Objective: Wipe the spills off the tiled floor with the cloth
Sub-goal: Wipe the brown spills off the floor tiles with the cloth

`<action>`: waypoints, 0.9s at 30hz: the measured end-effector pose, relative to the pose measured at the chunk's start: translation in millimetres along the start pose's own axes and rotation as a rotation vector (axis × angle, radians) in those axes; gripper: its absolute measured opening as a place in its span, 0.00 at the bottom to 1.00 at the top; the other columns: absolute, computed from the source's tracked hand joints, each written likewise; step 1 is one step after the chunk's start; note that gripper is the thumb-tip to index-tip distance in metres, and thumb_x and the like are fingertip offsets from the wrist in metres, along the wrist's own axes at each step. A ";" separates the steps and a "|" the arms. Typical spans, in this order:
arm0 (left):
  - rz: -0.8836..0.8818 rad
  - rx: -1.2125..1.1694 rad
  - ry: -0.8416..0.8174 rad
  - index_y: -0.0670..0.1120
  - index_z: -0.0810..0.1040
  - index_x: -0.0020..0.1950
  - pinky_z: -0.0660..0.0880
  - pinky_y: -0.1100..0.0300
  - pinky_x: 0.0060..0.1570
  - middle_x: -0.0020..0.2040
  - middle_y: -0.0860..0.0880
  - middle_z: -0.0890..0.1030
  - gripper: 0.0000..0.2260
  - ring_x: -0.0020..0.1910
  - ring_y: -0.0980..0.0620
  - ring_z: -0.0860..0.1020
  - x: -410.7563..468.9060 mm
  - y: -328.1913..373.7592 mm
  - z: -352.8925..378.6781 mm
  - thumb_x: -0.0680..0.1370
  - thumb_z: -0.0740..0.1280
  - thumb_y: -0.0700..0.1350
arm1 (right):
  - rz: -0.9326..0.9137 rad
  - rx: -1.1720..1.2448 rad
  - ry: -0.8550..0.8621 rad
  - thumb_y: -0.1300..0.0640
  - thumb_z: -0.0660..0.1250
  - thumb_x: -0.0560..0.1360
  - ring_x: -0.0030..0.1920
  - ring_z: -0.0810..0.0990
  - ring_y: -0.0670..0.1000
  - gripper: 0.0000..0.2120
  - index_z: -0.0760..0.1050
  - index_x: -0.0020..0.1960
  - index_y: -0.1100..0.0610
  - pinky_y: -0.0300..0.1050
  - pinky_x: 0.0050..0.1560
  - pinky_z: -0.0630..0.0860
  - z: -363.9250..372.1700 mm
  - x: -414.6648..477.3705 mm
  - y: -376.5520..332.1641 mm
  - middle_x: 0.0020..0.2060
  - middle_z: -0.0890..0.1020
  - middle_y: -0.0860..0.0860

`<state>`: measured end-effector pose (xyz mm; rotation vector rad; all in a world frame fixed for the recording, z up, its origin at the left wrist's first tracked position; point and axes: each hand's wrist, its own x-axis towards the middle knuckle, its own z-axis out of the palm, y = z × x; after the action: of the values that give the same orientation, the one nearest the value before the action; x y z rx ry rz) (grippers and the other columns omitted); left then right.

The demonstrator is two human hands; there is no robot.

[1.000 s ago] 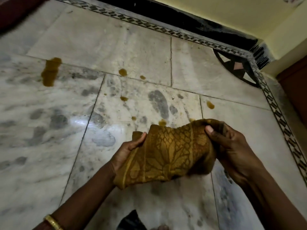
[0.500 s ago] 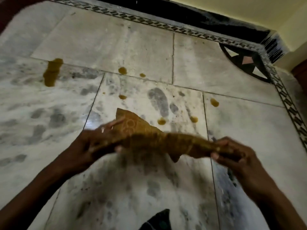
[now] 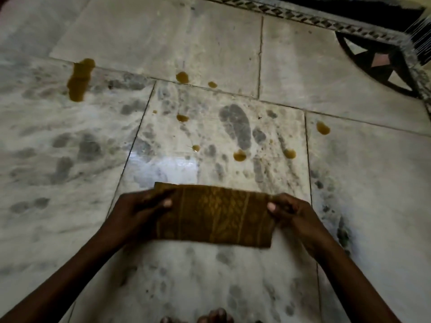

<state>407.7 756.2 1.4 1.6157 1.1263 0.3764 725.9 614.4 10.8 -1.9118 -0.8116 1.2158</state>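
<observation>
Cloth (image 3: 213,215) now pulled flat into a folded rectangle between left hand (image 3: 142,212) and right hand (image 3: 289,212), no longer bunched; camera tilted down, toes (image 3: 214,317) visible.

Single head view, steeply down and forward, close over tiled floor (image 3: 349,183).

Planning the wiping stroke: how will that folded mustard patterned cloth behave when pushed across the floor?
The folded mustard patterned cloth, held by left hand and right hand, is probably soft and floppy. It likely bunches on the marble tiled floor unless pressed flat.
</observation>
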 end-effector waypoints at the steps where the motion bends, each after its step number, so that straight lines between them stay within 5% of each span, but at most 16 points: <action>1: 0.000 0.124 0.075 0.60 0.84 0.52 0.78 0.61 0.40 0.42 0.57 0.85 0.18 0.43 0.60 0.82 8.3 -0.3 4.4 0.68 0.68 0.67 | 0.026 -0.035 0.067 0.57 0.72 0.73 0.37 0.79 0.50 0.02 0.81 0.44 0.55 0.44 0.38 0.74 2.6 13.2 1.3 0.35 0.82 0.50; 3: 0.037 0.443 0.212 0.54 0.82 0.50 0.76 0.55 0.36 0.40 0.53 0.83 0.25 0.41 0.54 0.81 24.8 -0.6 14.8 0.68 0.60 0.71 | 0.033 -0.195 0.247 0.52 0.74 0.71 0.40 0.79 0.48 0.06 0.80 0.47 0.49 0.43 0.40 0.74 13.7 22.0 1.4 0.38 0.82 0.45; 6: 0.030 0.610 0.298 0.52 0.77 0.61 0.71 0.55 0.38 0.51 0.46 0.75 0.29 0.49 0.46 0.75 19.6 -5.5 27.8 0.70 0.58 0.70 | 0.064 -0.446 0.457 0.45 0.72 0.71 0.46 0.76 0.50 0.21 0.76 0.59 0.55 0.44 0.46 0.71 35.3 -3.9 4.3 0.49 0.79 0.52; 8: -0.063 0.705 0.355 0.48 0.73 0.65 0.72 0.48 0.45 0.55 0.40 0.71 0.32 0.53 0.39 0.72 9.3 -14.4 36.1 0.70 0.59 0.68 | 0.177 -0.522 0.474 0.38 0.69 0.70 0.51 0.75 0.54 0.26 0.76 0.57 0.57 0.48 0.49 0.73 49.4 -22.3 9.4 0.52 0.77 0.54; 11: -0.144 0.793 0.384 0.37 0.73 0.57 0.72 0.44 0.42 0.53 0.34 0.72 0.31 0.49 0.34 0.73 4.0 -17.4 47.9 0.73 0.64 0.65 | 0.217 -0.692 0.392 0.39 0.69 0.71 0.53 0.72 0.57 0.21 0.76 0.50 0.57 0.51 0.51 0.73 66.1 -31.5 16.3 0.51 0.73 0.55; 14: -0.153 0.593 0.290 0.40 0.69 0.55 0.70 0.51 0.39 0.48 0.40 0.74 0.22 0.48 0.38 0.75 11.1 -5.6 51.7 0.75 0.67 0.57 | 0.186 -0.315 0.365 0.54 0.71 0.72 0.43 0.75 0.54 0.09 0.73 0.42 0.58 0.43 0.36 0.70 64.1 -25.5 3.0 0.42 0.75 0.54; 18: -0.222 0.171 0.232 0.47 0.63 0.54 0.73 0.52 0.40 0.41 0.51 0.75 0.20 0.43 0.43 0.78 26.9 15.8 55.8 0.73 0.72 0.51 | 0.271 0.164 0.479 0.67 0.70 0.70 0.36 0.76 0.55 0.12 0.70 0.36 0.55 0.44 0.33 0.73 43.6 -19.8 0.5 0.33 0.78 0.56; 21: -0.281 -0.079 0.239 0.47 0.67 0.55 0.76 0.53 0.46 0.42 0.54 0.75 0.24 0.44 0.48 0.77 28.5 22.1 64.2 0.67 0.78 0.44 | 0.241 0.076 0.652 0.67 0.70 0.70 0.37 0.79 0.56 0.13 0.71 0.44 0.52 0.52 0.42 0.78 28.0 -19.7 -2.3 0.39 0.82 0.59; 24: -0.302 -0.208 0.238 0.49 0.69 0.55 0.76 0.56 0.42 0.44 0.50 0.77 0.26 0.45 0.51 0.77 22.8 15.7 67.4 0.65 0.79 0.39 | -0.080 -0.186 0.744 0.64 0.68 0.73 0.37 0.79 0.53 0.16 0.68 0.57 0.52 0.48 0.43 0.77 38.0 -25.1 -23.9 0.41 0.83 0.54; 27: -0.338 -0.279 0.247 0.53 0.70 0.53 0.79 0.50 0.46 0.45 0.46 0.78 0.26 0.46 0.48 0.78 19.3 5.0 63.1 0.64 0.79 0.38 | -0.421 -0.448 0.657 0.64 0.63 0.73 0.38 0.77 0.50 0.22 0.66 0.65 0.52 0.40 0.36 0.71 84.8 -28.0 -41.2 0.45 0.79 0.52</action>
<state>465.5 735.3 -23.3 1.1322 1.4376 0.4934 632.2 634.3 33.1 -2.1436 -1.0885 0.1242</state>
